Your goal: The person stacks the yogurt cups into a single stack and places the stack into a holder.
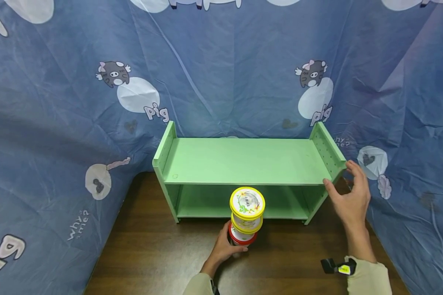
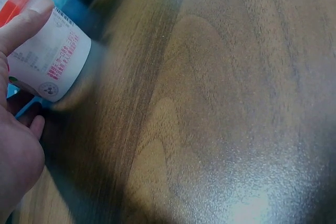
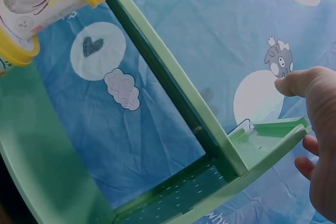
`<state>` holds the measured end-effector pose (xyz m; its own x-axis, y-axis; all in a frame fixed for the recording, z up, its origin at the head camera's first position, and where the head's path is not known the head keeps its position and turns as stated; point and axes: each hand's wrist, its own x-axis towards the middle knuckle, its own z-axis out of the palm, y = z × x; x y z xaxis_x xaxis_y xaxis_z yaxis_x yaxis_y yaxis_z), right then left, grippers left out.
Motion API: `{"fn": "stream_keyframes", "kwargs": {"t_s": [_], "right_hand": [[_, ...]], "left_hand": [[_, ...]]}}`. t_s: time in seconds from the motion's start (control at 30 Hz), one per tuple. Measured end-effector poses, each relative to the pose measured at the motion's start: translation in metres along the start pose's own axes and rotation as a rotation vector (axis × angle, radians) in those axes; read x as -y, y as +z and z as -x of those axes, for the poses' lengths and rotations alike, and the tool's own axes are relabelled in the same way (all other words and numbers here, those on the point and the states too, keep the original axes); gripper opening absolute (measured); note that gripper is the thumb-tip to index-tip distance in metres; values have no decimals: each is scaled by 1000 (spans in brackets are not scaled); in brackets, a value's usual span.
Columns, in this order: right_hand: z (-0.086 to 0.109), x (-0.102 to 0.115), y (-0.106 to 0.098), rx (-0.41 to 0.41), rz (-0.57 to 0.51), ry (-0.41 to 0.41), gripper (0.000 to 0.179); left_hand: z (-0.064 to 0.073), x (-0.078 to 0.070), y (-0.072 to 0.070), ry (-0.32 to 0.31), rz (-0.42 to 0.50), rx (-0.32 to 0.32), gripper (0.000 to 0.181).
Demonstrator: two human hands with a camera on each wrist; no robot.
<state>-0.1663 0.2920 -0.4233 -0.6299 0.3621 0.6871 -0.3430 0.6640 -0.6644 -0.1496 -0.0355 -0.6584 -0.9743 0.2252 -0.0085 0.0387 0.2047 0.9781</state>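
A stack of round tubs stands in front of the green shelf (image 1: 243, 164): two yellow-lidded tubs (image 1: 247, 203) above a red-lidded tub (image 1: 242, 237). My left hand (image 1: 223, 246) grips the red-lidded tub at the bottom, thumb across its near side. In the left wrist view the white wall of that red-lidded tub (image 2: 58, 51) shows red print, with the thumb near its lid. My right hand (image 1: 352, 196) is beside the shelf's right end panel, thumb and fingers spread apart, holding nothing. The right wrist view has this right hand (image 3: 320, 124) near the panel's upper corner.
The shelf has an upper board and a lower board (image 1: 206, 207) between perforated side panels (image 1: 326, 147). It stands on a dark wood-grain surface (image 1: 147, 246). Blue cloth (image 1: 225, 82) with pig prints hangs behind and along both sides.
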Motion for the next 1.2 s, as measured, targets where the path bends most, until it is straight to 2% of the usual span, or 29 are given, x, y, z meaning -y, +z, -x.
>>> {"fn": "stream_keyframes", "kwargs": {"t_s": [0.23, 0.57, 0.73, 0.93, 1.2], "right_hand": [[-2, -2, 1, 37, 21, -23, 71], [-5, -10, 6, 94, 70, -98, 73], [-6, -12, 9, 92, 64, -122, 75], [-8, -13, 12, 96, 59, -104, 80], [-8, -16, 14, 141, 89, -28, 84]], "left_hand": [[-1, 4, 2, -17, 18, 16, 106], [0, 3, 3, -38, 9, 6, 106], [0, 4, 3, -34, -14, -9, 106], [0, 3, 4, -40, -32, -20, 104], [-1, 5, 5, -32, -40, -22, 104]]}}
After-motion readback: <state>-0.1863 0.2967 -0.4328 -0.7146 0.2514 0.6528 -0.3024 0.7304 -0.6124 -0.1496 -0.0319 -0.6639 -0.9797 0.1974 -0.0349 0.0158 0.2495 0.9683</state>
